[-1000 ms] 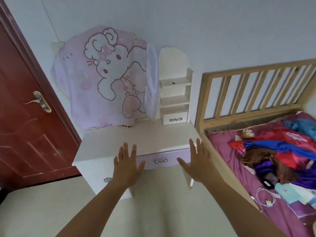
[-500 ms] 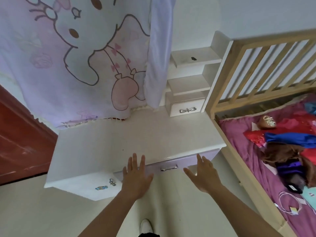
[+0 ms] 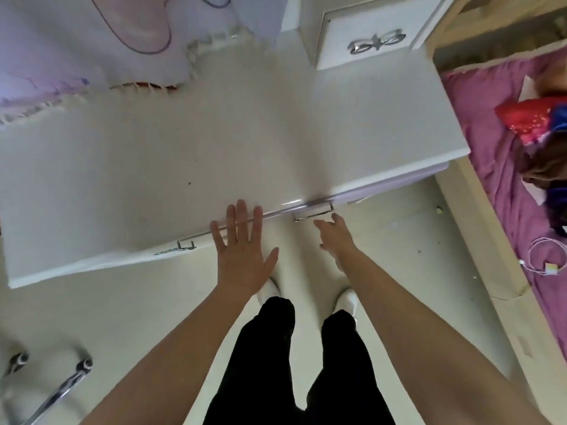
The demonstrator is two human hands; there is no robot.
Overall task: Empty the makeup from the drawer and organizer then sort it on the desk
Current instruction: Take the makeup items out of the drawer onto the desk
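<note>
A white desk (image 3: 199, 154) fills the upper half of the head view, its top bare. Under its front edge runs a lilac drawer (image 3: 399, 185), closed, with a silver handle (image 3: 313, 211). My left hand (image 3: 242, 250) is spread flat, fingertips over the desk's front edge. My right hand (image 3: 336, 237) reaches toward the handle with fingers loosely bent, just below it and holding nothing. A small white organizer drawer (image 3: 365, 38) with a silver bow handle stands at the desk's back right, closed. No makeup is visible.
A pink cartoon blanket (image 3: 92, 44) hangs over the desk's back left. A wooden bed (image 3: 478, 216) with purple bedding and clothes lies close on the right. Chair legs (image 3: 58, 391) show at the lower left. My legs and white shoes stand before the desk.
I have stepped up to the desk and my view has tilted down. Both hands came closer to the front edge; the right hand's fingers bent toward the drawer handle.
</note>
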